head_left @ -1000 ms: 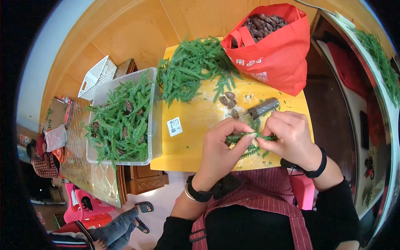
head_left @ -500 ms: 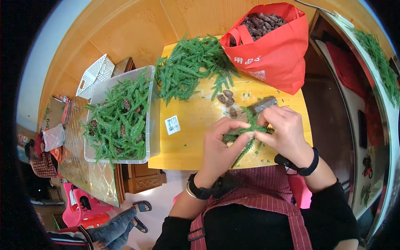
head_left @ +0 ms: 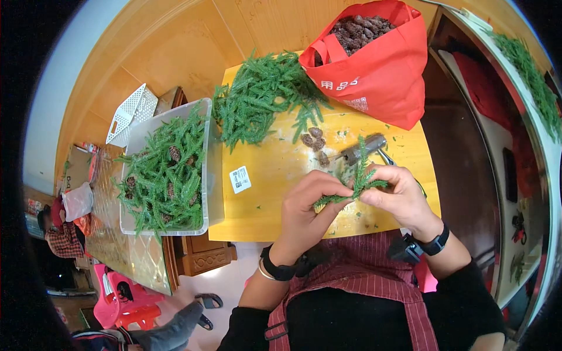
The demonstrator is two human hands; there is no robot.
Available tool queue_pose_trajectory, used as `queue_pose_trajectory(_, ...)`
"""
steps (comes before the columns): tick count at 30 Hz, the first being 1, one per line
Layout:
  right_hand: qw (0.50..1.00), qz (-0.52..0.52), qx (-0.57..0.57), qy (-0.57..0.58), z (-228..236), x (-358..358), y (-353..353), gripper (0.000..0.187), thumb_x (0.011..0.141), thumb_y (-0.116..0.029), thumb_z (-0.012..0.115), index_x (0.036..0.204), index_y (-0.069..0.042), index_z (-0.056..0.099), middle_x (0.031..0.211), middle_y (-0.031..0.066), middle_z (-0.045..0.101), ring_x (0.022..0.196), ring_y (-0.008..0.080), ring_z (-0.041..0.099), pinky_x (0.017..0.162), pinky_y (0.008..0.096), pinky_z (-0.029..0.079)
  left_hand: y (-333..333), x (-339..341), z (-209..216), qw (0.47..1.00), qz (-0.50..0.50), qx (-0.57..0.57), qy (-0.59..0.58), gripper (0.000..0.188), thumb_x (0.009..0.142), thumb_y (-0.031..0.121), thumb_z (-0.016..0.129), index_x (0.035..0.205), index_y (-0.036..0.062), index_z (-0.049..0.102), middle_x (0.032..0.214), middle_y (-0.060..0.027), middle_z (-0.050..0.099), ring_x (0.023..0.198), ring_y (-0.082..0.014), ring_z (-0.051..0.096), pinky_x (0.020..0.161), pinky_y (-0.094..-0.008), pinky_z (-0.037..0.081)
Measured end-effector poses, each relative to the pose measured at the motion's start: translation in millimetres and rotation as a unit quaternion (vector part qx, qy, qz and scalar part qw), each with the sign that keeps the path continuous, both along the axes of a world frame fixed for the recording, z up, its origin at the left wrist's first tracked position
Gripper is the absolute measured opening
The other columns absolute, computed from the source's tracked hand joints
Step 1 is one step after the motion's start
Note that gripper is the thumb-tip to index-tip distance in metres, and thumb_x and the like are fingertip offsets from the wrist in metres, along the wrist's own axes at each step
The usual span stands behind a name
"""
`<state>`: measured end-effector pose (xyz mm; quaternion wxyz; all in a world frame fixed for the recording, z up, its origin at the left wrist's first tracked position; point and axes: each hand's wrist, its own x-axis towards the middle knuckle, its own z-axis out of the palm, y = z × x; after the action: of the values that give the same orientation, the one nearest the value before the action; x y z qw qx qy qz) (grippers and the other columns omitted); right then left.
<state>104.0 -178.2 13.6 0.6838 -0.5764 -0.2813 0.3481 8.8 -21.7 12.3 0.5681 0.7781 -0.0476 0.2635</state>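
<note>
Between my two hands, over the front part of the yellow table [head_left: 252, 210], is a small green artificial pine sprig [head_left: 361, 169] with several needle-covered branches. My left hand [head_left: 313, 202] pinches it near its centre from the left, thumb and forefinger together. From the other side my right hand [head_left: 398, 196] grips it by thumb and fingers, the fingertips almost touching the left ones. One branch points up and away from me. Just beyond the hands lie a dark cylindrical tool [head_left: 364, 150] and a few brown pine cones [head_left: 315, 138].
A heap of green sprigs [head_left: 257, 96] covers the table's back left. Behind right stands a red bag [head_left: 374, 76] full of pine cones. At left, a clear plastic bin [head_left: 206, 169] holds sprigs with cones. A white label [head_left: 240, 179] lies near it. Another person's leg [head_left: 167, 327] shows lower left.
The sprig has turned in my fingers, so a branch that pointed toward me no longer shows and one now stands upward. My right hand has shifted slightly, uncovering more of the dark tool.
</note>
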Motion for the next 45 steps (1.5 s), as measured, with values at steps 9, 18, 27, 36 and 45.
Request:
queue_pose_trajectory(9, 0.985, -0.08, 0.012, -0.153, 3, -7, 2, 0.008, 0.073, 0.001, 0.063, 0.079, 0.001, 0.058, 0.085, 0.0057, 0.057, 0.082, 0.0142, 0.056, 0.075, 0.0254, 0.044, -9, -1, -5, 0.995, 0.022, -0.083, 0.05, 0.01, 0.074, 0.0, 0.065, 0.083, 0.001, 0.06, 0.077, -0.0061, 0.058, 0.07, -0.0148, 0.056, 0.062, -0.0249, 0.044)
queue_pose_trajectory(18, 0.938, -0.067, 0.035, -0.338, 3, 0, 2, 0.013, 0.077, -0.002, 0.053, 0.087, 0.001, 0.061, 0.089, 0.0108, 0.061, 0.085, 0.0203, 0.058, 0.076, 0.0321, 0.046, -14, -2, -6, 0.937, 0.01, -0.327, 0.121, 0.01, 0.078, 0.002, 0.062, 0.088, 0.0008, 0.058, 0.077, -0.005, 0.059, 0.067, -0.0114, 0.055, 0.06, -0.0218, 0.044)
queue_pose_trajectory(27, 0.992, 0.123, -0.003, -0.02, 4, 14, -7, 0.013, 0.087, -0.015, 0.054, 0.089, -0.002, 0.056, 0.085, -0.0001, 0.055, 0.083, 0.0065, 0.049, 0.076, 0.0216, 0.039, -5, 0, 3, 0.997, 0.025, 0.051, -0.052, 0.017, 0.064, -0.004, 0.069, 0.077, 0.0026, 0.062, 0.076, -0.0085, 0.06, 0.071, -0.019, 0.057, 0.062, -0.0264, 0.044)
queue_pose_trajectory(36, 0.983, 0.168, 0.002, 0.072, 4, 14, -11, 0.017, 0.082, -0.016, 0.062, 0.088, -0.001, 0.057, 0.081, -0.0039, 0.054, 0.079, 0.0036, 0.048, 0.071, 0.0192, 0.039, -3, 2, 10, 0.998, -0.032, 0.04, -0.04, 0.017, 0.063, -0.004, 0.07, 0.077, 0.0024, 0.063, 0.075, -0.0079, 0.06, 0.07, -0.0184, 0.057, 0.061, -0.0262, 0.044)
queue_pose_trajectory(45, 0.964, 0.093, -0.043, -0.247, 19, 17, -7, 0.018, 0.072, -0.015, 0.071, 0.075, -0.004, 0.058, 0.066, 0.001, 0.057, 0.064, 0.0089, 0.055, 0.066, 0.0213, 0.041, -2, 1, 6, 0.999, -0.031, -0.003, 0.036, 0.01, 0.07, -0.003, 0.065, 0.078, -0.0001, 0.061, 0.074, -0.0058, 0.057, 0.069, -0.0141, 0.056, 0.06, -0.0244, 0.043)
